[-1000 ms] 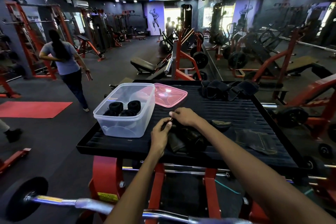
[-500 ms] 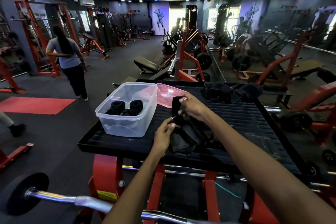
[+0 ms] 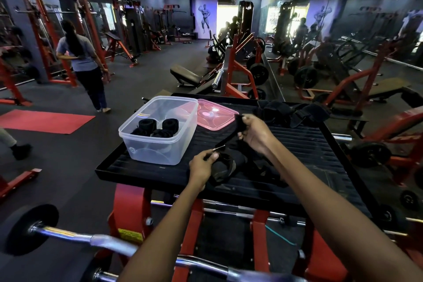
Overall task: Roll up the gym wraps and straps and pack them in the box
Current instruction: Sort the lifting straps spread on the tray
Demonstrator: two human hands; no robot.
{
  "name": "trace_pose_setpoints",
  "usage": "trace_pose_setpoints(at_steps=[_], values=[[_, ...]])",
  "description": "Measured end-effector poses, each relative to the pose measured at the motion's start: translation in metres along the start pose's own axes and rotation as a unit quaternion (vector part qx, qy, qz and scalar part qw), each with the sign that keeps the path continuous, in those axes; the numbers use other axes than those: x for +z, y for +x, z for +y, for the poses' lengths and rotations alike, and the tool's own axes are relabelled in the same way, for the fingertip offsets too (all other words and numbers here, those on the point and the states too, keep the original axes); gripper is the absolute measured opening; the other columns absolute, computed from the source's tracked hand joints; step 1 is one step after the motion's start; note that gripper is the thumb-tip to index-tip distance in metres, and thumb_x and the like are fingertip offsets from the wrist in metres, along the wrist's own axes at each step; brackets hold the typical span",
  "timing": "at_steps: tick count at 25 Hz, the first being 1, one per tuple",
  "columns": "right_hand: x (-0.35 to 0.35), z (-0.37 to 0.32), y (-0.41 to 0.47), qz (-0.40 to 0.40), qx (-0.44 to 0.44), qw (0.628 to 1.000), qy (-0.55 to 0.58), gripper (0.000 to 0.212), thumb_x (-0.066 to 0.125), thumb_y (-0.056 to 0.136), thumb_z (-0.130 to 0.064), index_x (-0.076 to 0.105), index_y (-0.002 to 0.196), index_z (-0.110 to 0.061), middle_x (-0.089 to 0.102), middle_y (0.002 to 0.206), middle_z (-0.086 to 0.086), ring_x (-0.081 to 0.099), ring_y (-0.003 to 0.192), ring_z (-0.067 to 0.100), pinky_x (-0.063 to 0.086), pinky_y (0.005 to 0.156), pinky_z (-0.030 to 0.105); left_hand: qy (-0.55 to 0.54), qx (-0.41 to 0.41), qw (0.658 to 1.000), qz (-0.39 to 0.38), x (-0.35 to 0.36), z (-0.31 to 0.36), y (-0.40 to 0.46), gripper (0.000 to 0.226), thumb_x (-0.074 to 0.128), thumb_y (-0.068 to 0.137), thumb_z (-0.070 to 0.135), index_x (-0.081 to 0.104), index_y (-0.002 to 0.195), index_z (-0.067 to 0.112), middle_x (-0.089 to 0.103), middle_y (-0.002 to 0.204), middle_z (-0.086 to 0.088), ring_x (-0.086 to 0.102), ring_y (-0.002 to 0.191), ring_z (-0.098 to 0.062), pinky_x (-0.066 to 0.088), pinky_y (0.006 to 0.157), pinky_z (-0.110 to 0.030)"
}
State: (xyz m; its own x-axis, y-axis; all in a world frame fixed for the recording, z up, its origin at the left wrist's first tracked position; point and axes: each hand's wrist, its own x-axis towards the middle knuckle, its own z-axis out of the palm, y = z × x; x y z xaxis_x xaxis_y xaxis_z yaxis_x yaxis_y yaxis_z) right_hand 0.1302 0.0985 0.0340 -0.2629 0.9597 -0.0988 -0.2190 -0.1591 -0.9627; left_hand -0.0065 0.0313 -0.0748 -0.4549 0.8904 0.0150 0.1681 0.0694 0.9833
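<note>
We stretch 1 black strap [image 3: 229, 138] between our hands: left hand [image 3: 204, 162] pinches its near end, right hand [image 3: 254, 134] grips the far end; the box [image 3: 158, 130] sits left of them.

This is a gym. Beyond the hands [image 3: 229, 149], red racks [image 3: 57, 36] and machines line the dark walls, with a bench [image 3: 186, 74] and plates [image 3: 258, 73] just past the black platform [image 3: 309, 155] they work over. Nearer than the hands, a barbell [image 3: 75, 236] crosses below. Off to their left lies a red mat [image 3: 43, 121], and a person [image 3: 84, 64] walks away. To their right a mirror [image 3: 343, 41] doubles the machines. A bodybuilder poster [image 3: 206, 18] hangs far ahead.
</note>
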Motion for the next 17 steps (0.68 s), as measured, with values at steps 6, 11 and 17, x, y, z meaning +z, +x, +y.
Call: trace_pose_setpoints(at_steps=[6,11,17], values=[[-0.022,0.006,-0.011,0.014,0.145,0.989,-0.016,0.030,0.053,0.090,-0.033,0.044,0.068,-0.015,0.041,0.061,0.000,0.038,0.051,0.014,0.033,0.050,0.023,0.005,-0.013,1.000,-0.027,-0.001,0.006,-0.004,0.039,0.070,0.082,0.031,0.062,0.117,0.015,0.065,0.110,-0.002,0.058,0.104,-0.014,0.042,0.091,-0.022],[-0.025,0.017,-0.025,-0.052,0.183,0.974,-0.121,0.024,0.051,0.089,0.003,0.053,0.069,-0.008,0.051,0.063,0.002,0.045,0.043,0.006,0.037,0.040,0.013,0.023,0.020,0.999,-0.020,-0.002,0.006,-0.006,0.043,0.076,0.077,0.018,0.063,0.117,0.015,0.067,0.105,-0.004,0.060,0.098,-0.013,0.043,0.081,-0.010],[-0.028,0.028,-0.032,0.002,0.227,0.972,-0.062,0.017,0.049,0.094,-0.011,0.053,0.077,-0.012,0.066,0.060,0.003,0.062,0.039,0.012,0.052,0.055,0.030,-0.027,0.024,0.995,-0.090,-0.004,0.008,-0.009,0.029,0.069,0.083,0.014,0.064,0.111,0.023,0.067,0.100,-0.002,0.061,0.097,-0.014,0.048,0.077,-0.011]])
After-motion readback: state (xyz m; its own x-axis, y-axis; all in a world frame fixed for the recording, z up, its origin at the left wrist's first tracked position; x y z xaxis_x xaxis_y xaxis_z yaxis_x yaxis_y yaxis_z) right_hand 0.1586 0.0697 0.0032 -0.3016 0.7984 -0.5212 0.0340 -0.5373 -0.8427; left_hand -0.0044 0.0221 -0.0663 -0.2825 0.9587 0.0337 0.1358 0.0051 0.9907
